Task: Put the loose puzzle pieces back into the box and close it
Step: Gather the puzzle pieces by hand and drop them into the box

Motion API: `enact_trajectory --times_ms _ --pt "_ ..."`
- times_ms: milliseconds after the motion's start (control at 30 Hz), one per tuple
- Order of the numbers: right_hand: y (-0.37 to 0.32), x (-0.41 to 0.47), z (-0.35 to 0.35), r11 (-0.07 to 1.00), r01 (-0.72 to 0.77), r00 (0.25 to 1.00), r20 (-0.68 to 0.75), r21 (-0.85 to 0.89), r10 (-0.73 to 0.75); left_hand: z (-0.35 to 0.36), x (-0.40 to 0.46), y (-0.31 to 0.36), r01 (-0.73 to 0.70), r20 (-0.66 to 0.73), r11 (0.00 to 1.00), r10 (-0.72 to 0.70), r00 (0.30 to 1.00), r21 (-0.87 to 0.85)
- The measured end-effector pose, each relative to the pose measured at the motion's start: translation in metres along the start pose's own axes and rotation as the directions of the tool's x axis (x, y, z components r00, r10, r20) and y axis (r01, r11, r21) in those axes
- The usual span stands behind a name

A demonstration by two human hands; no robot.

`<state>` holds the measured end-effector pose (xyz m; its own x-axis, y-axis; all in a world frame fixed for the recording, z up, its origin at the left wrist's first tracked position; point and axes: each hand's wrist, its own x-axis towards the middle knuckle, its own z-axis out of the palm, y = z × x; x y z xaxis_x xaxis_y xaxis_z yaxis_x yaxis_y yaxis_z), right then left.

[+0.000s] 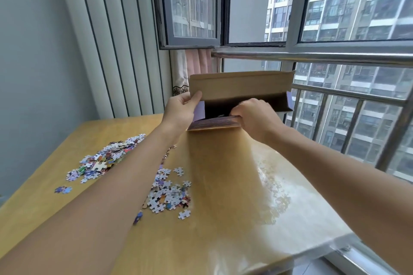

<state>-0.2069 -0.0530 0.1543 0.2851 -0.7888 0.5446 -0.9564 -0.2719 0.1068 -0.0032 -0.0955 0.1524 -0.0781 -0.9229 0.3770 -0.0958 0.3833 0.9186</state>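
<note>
A brown cardboard puzzle box (241, 87) stands at the table's far edge with its lid flap raised, its dark inside showing. My left hand (181, 110) grips the left edge of the raised flap, thumb on its inner face. My right hand (254, 118) has its fingers curled over the box's printed front wall (214, 123). Whether it holds pieces is hidden. Loose puzzle pieces lie in a pile (105, 159) at the left and a second pile (169, 194) near the table's middle, partly under my left forearm.
The wooden table (223, 185) shines with window glare on its right side. A metal railing (335, 57) and window stand right behind the box. Vertical blinds (116, 40) and a pink curtain (196, 62) fill the back left. Two stray pieces (63, 190) lie near the left edge.
</note>
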Motion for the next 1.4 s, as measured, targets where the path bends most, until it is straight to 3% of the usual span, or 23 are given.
enact_trajectory --times_ms 233,400,533,667,767,833,900,967,1067,1167,1233,1333,1400 --pt "-0.03 -0.02 0.018 0.99 0.064 0.948 0.317 -0.128 -0.021 -0.012 -0.022 -0.039 0.078 0.111 0.987 -0.094 0.989 0.139" --pt "-0.048 -0.015 0.017 0.996 -0.047 0.835 0.55 0.074 -0.002 -0.013 -0.037 -0.063 0.069 0.178 0.954 -0.125 0.976 0.292" --pt "-0.064 -0.002 0.005 0.998 -0.057 0.788 0.615 0.021 0.032 -0.007 -0.044 -0.086 0.03 0.285 0.907 -0.163 0.945 0.421" --pt "-0.09 0.011 -0.006 0.952 -0.16 0.734 0.677 0.262 -0.063 -0.016 -0.054 -0.096 0.031 0.437 0.931 -0.2 0.877 0.364" --pt "-0.114 0.029 -0.001 0.859 -0.237 0.764 0.633 0.454 -0.123 -0.055 -0.057 -0.085 0.007 0.484 0.929 -0.2 0.852 0.371" --pt "-0.132 0.05 0.017 0.82 -0.26 0.773 0.619 0.51 -0.14 -0.098 -0.054 -0.085 0.047 0.354 0.926 -0.19 0.916 0.375" --pt "-0.145 0.074 0.04 0.833 -0.283 0.762 0.639 0.476 -0.106 -0.139 -0.049 -0.093 0.085 0.076 0.899 -0.13 0.989 0.43" --pt "-0.158 0.102 0.071 0.856 -0.317 0.733 0.678 0.408 -0.052 -0.18 -0.043 -0.111 0.167 -0.215 0.818 -0.055 0.975 0.551" --pt "-0.165 0.133 0.116 0.864 -0.382 0.707 0.706 0.329 0.044 -0.227 -0.041 -0.152 0.332 -0.417 0.609 -0.003 0.909 0.72" --pt "-0.165 0.15 0.157 0.833 -0.447 0.668 0.741 0.327 0.068 -0.251 -0.046 -0.186 0.512 -0.534 0.465 -0.096 0.84 0.722" --pt "-0.163 0.159 0.183 0.789 -0.503 0.632 0.773 0.353 0.057 -0.257 -0.041 -0.196 0.588 -0.563 0.42 -0.198 0.802 0.691" --pt "-0.168 0.157 0.191 0.74 -0.556 0.597 0.802 0.378 0.039 -0.256 -0.028 -0.197 0.567 -0.525 0.497 -0.238 0.817 0.657" --pt "-0.176 0.153 0.189 0.729 -0.515 0.627 0.778 0.452 -0.039 -0.255 -0.024 -0.199 0.52 -0.458 0.555 -0.261 0.85 0.649"
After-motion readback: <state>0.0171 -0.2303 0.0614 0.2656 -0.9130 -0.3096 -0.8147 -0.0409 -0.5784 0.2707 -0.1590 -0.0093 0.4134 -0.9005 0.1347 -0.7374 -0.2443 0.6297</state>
